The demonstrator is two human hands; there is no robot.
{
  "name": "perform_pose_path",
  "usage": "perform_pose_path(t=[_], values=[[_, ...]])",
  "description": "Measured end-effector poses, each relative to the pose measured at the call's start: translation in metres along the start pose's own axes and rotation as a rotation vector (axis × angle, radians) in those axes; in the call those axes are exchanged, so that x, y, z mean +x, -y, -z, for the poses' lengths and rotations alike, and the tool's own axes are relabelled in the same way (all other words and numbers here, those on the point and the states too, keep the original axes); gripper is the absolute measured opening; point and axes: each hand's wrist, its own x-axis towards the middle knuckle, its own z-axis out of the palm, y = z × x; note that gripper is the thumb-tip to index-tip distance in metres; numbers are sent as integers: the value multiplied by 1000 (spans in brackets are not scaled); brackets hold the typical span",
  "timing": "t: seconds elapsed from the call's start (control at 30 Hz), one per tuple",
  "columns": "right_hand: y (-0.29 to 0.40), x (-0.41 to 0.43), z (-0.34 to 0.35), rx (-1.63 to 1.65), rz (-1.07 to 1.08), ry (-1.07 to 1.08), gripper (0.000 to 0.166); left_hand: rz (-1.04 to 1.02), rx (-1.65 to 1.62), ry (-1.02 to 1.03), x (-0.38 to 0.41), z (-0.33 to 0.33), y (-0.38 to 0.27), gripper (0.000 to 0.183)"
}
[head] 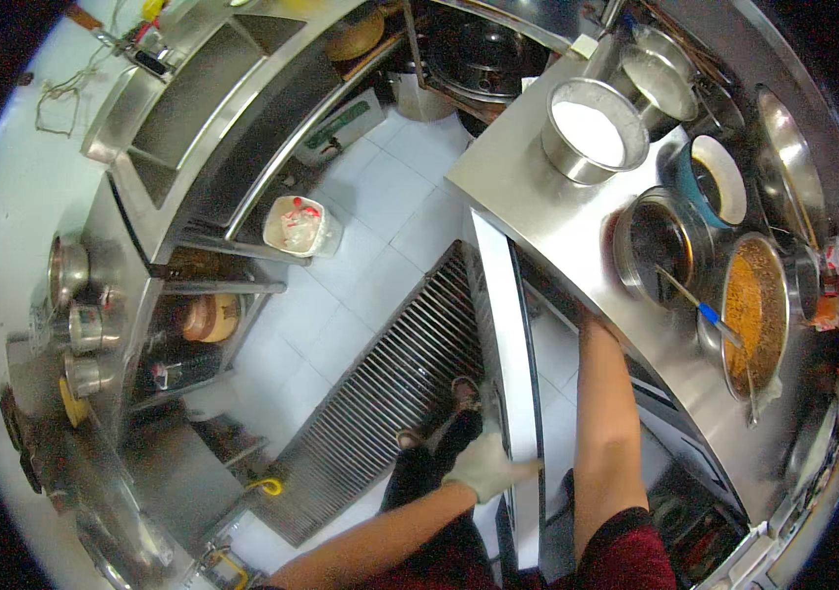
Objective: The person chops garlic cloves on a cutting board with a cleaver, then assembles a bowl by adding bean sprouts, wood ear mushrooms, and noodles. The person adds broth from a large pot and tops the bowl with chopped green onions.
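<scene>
My left hand, in a pale glove, grips the edge of an open door below the steel counter. Its fingers lie against the outer face, and one digit reaches across the white edge. My right forearm extends under the countertop into the space behind the door. The counter hides my right hand, so what it touches cannot be seen. On the counter above stand a deep steel pot with white contents and a pot of dark liquid with a blue-handled utensil leaning across it.
An oval pan of orange-brown food and a teal pot stand farther along the counter. A ribbed mat lies under my feet on the tiled floor. Ahead is a white bin; a steel sink unit lines the left.
</scene>
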Motion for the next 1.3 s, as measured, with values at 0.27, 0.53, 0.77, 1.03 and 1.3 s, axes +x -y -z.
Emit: perform_pose_path(t=[0.27, 0.53, 0.77, 1.03, 1.3], values=[[18, 45, -28, 321, -120, -21, 35, 20, 163, -77, 25, -11, 37, 81], [-30, -92, -9, 658, -370, -16, 36, -21, 120, -8, 7, 15, 29, 68], [-107, -283, 72, 845, -516, -8, 38, -70, 92, 83, 2, 9, 48, 51], [-45, -489, 193, 815, -299, -334, 51, -84, -90, 261, -1, -16, 29, 45], [132, -519, 167, 247, 7, -121, 52, -501, 41, 118, -162, 7, -73, 42]])
